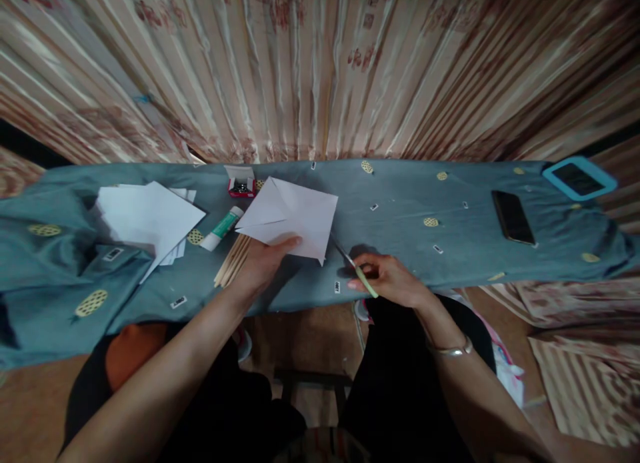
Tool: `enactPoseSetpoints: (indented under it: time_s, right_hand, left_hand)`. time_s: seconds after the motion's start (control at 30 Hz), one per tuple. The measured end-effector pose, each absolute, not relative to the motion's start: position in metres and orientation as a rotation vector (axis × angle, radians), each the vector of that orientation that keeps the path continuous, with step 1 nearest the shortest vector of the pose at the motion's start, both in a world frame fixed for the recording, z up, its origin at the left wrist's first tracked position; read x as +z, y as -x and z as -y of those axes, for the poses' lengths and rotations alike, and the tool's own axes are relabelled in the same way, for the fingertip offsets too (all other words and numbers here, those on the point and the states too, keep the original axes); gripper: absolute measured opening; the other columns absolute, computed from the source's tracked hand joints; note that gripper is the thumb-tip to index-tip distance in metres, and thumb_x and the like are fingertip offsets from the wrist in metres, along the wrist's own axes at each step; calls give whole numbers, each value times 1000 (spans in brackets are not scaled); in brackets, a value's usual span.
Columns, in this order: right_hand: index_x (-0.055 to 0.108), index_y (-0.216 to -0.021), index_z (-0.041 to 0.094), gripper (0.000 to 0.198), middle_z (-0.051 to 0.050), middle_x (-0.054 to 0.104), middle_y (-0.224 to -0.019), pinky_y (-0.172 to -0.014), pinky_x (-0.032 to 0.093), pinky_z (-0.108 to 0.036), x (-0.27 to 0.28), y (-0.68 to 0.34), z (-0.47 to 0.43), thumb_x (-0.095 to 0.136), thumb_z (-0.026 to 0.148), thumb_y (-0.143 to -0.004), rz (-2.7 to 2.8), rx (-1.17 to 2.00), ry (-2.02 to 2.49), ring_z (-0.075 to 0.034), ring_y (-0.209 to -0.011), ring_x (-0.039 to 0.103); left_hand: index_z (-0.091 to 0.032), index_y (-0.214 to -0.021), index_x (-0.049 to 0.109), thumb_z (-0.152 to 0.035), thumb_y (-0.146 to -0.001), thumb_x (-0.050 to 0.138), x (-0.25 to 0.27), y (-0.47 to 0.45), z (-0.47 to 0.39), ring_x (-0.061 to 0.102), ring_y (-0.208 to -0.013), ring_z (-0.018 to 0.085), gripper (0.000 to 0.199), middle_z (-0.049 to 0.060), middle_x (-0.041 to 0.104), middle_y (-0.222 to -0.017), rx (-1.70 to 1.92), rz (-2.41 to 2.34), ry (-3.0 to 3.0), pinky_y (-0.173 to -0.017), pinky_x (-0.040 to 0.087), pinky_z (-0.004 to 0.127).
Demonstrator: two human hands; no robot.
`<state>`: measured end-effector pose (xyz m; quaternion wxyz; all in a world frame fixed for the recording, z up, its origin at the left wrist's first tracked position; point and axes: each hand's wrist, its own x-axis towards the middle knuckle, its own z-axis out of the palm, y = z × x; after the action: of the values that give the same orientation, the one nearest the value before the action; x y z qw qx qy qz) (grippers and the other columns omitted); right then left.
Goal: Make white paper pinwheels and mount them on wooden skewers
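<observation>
**White paper square (310,213) in the left hand (265,260), bladed tool (369,284) in the right hand (393,280)**

Nearest to my view are the black-clad legs (395,363), and between them, low down, I see a dark crossbar (313,378). A silver bracelet (453,351) goes around the right wrist.

At the near side of the cloth-covered table (405,193), the left thumb presses on top of the paper square; the other fingers are hidden below it, so the sheet is pinched. The right fingers curl around the green handle of the tool, with the thumb on the other side. I cannot tell if it is scissors or a knife. Its blade points at the paper's right edge.

The paper is above the cloth, in front of the person's body. A slit goes from its left corner toward the middle. Around this corner I find the place crowded: wooden sticks (231,260) lie beside the left hand, partly covered by the paper, and a white-green tube (221,228) is just beside. More to the left lies a pile of white sheets (150,216).

Farther, an open red box (241,183) stands close to the paper; its contents are too small for me to name. At right, well apart, are a dark phone (513,216) and a blue-framed object (580,178). Behind everything hangs a pleated curtain (310,70).
</observation>
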<state>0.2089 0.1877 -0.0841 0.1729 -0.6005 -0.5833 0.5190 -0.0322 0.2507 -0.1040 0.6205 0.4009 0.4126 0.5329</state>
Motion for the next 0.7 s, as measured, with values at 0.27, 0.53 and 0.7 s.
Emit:
enactPoseSetpoints:
  time_s: [0.27, 0.53, 0.7]
  right_hand:
    - [60, -122, 11, 47, -15, 77, -92, -72, 50, -33, -83, -263, -197, 71, 35, -84, 1796, 220, 2406, -32, -89, 75]
    - [64, -110, 12, 36, -19, 77, -92, -73, 51, -35, -77, -276, -214, 68, 37, -86, 1880, -75, 2625, -35, -91, 74]
    - [63, -111, 9, 37, -22, 75, -95, -76, 52, -38, -76, -275, -217, 65, 37, -87, 1872, -106, 2667, -36, -92, 73]
  left_hand:
    - [-18, -117, 65, -32, -55, 86, -115, 12, -253, 63, -118, 33, 67, 11, 72, -114, 998, -1007, -951, -107, 43, 55]
    - [-15, -101, 69, -41, -62, 84, -107, 29, -257, 66, -112, 36, 50, 13, 75, -109, 832, -1101, -1202, -104, 49, 52]
    - [-14, -135, 53, -36, -62, 84, -105, 50, -272, 56, -129, 34, 82, 16, 61, -138, 997, -1162, -1220, -112, 42, 52]
